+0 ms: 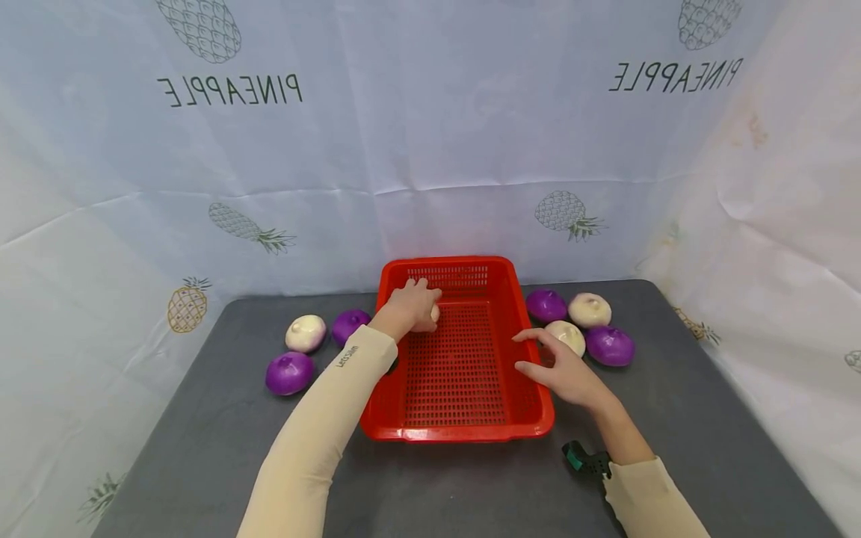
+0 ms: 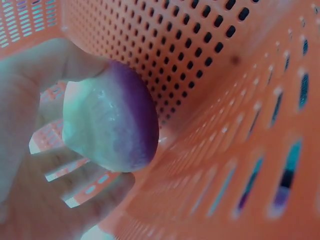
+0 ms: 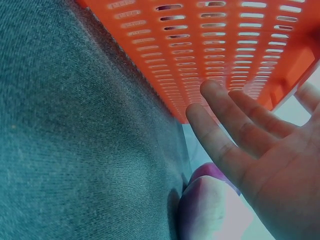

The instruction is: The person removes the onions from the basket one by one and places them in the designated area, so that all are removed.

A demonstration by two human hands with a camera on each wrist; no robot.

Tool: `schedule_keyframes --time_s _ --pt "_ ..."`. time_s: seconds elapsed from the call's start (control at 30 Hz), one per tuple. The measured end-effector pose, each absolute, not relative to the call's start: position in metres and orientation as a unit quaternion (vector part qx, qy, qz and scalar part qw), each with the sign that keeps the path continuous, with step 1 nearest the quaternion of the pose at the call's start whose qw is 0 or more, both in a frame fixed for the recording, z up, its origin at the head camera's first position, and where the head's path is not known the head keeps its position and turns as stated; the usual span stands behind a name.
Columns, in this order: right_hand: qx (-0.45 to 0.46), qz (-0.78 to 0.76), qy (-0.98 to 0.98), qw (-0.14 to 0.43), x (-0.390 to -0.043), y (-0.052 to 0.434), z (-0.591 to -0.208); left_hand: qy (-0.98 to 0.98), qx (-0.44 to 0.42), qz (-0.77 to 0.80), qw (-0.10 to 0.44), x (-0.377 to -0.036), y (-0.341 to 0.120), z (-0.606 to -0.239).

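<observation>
A grey desk (image 1: 202,441) carries everything, with a pineapple-print cloth (image 1: 430,134) hanging behind it. In the middle of the desk, toward the far edge, stands a red perforated basket (image 1: 464,430). The left hand (image 1: 412,305) is inside the basket at its far left corner; its grip is closed around a white-and-purple onion (image 2: 111,116), which the left wrist view shows held just above the basket floor, close to the wall. The right hand (image 1: 561,370) lies over the right rim of the basket with its grip wide, the fingers (image 3: 220,142) straight and spread, holding nothing.

Loose onions lie on both sides. Near the right side of the basket there are four: a purple onion (image 1: 545,305), a white onion (image 1: 590,309), a cream onion (image 1: 569,335) nearest to the right hand, and another purple one (image 1: 609,345). Toward the left edge there are three: a pale onion (image 1: 306,332), a purple onion beside the sleeve (image 1: 349,325), and a front purple onion (image 1: 289,373).

I judge two risks. The round onions may roll toward a desk edge if the right hand bumps them. Also the held onion could bounce or roll in the basket if it is released from too high.
</observation>
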State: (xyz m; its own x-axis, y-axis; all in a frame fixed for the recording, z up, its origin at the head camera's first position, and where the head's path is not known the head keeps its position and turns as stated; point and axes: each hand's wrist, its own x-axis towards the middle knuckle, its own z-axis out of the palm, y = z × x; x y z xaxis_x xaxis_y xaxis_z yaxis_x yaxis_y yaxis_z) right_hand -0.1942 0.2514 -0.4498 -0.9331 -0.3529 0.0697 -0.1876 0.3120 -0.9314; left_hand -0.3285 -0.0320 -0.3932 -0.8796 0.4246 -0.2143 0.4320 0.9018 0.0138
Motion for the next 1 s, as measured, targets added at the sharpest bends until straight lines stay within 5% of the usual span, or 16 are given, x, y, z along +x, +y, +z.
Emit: schedule_keyframes --time_s 1.0 --pt "-0.173 -0.564 0.805 0.065 -0.193 0.251 -0.448 0.955 0.291 -0.053 0.036 -0.288 -0.046 -0.329"
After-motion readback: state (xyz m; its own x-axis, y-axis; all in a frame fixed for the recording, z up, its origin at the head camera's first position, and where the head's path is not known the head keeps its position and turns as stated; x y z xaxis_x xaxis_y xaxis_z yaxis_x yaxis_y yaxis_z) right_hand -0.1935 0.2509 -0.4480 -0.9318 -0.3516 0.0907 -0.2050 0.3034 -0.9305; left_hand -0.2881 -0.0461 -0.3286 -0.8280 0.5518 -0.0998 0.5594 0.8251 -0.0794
